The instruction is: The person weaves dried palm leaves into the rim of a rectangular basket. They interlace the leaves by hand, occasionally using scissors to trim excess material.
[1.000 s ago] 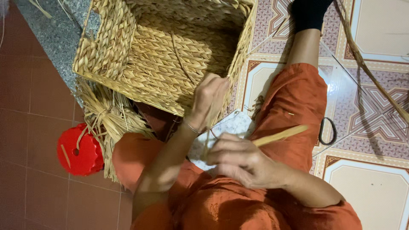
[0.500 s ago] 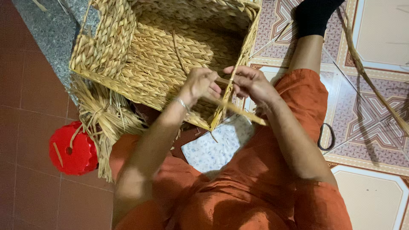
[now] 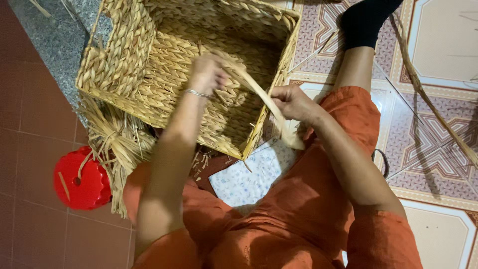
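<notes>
1. The left hand (image 3: 206, 73) was blurred, so its fingertips' grip on the flat straw strip (image 3: 264, 102) could not be made out.
2. The woven basket (image 3: 129, 65) ran off the top edge.
3. The red stool (image 3: 79, 179) sat partly hidden under the loose straw bundle (image 3: 117, 144).
4. The scissors (image 3: 382, 162) showed only a handle loop behind the leg.
5. The patterned cloth (image 3: 249, 174) was partly covered by the orange clothing.

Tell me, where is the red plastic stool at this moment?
In the head view, the red plastic stool stands on the floor at the lower left, beside the loose straw bundle under the woven basket.
</notes>
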